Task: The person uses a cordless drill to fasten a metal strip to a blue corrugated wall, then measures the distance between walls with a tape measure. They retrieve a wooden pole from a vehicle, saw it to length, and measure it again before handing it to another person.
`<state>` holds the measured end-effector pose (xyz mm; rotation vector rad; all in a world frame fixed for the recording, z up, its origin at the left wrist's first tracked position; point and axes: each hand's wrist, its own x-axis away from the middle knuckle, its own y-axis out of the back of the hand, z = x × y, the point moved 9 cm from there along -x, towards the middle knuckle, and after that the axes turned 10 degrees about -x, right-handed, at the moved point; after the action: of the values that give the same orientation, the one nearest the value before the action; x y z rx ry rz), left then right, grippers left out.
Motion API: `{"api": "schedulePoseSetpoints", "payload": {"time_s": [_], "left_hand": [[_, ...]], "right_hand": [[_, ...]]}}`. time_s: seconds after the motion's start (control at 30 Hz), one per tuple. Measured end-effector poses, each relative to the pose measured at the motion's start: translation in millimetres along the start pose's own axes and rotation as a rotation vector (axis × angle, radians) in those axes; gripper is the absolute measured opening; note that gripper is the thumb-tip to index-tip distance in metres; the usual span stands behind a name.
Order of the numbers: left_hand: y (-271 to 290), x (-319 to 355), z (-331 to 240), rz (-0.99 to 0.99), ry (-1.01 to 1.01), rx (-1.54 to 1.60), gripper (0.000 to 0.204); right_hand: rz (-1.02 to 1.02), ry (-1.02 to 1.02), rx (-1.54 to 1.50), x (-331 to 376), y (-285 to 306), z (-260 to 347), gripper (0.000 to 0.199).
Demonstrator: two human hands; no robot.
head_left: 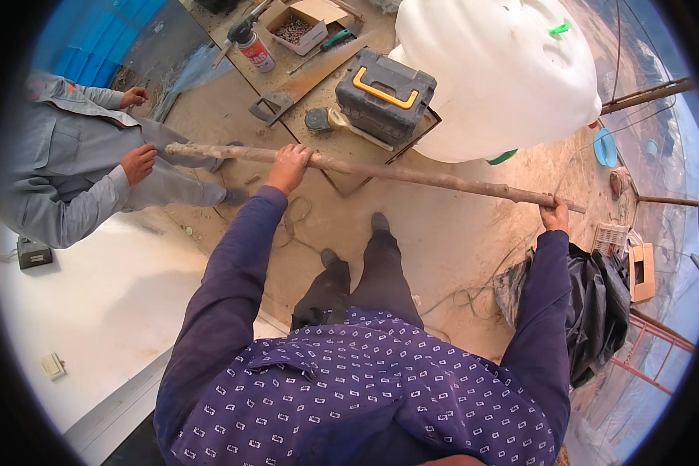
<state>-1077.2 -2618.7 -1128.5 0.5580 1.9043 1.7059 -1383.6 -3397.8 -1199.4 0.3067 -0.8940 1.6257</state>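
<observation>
A long, thin wooden pole spans the view in front of me, sloping down from left to right. My left hand is closed round it left of the middle. Close to its right end, my right hand grips it too, with a short tip sticking out beyond. The pole's left end comes near the hand of a person in grey work clothes; I cannot tell if that hand touches it. Behind the pole a black toolbox with a yellow handle sits on a low worktable.
Also on the table lie a handsaw, a tape measure, a gas torch canister and a box of small fasteners. A big white plastic tank bulks behind. Cables trail over the floor near black sheeting.
</observation>
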Motion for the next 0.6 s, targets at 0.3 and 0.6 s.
{"api": "schedulePoseSetpoints", "payload": {"time_s": [0.3, 0.6], "left_hand": [[2.4, -25.5, -3.3, 0.104, -0.007, -0.200, 0.029], [-0.3, -44.6, -51.3, 0.107, -0.054, -0.218, 0.037]], "right_hand": [[0.003, -0.164, 0.019, -52.7, -2.7, -99.8, 0.024], [-0.006, -0.071, 0.118, -61.2, -6.2, -60.9, 0.040]]}}
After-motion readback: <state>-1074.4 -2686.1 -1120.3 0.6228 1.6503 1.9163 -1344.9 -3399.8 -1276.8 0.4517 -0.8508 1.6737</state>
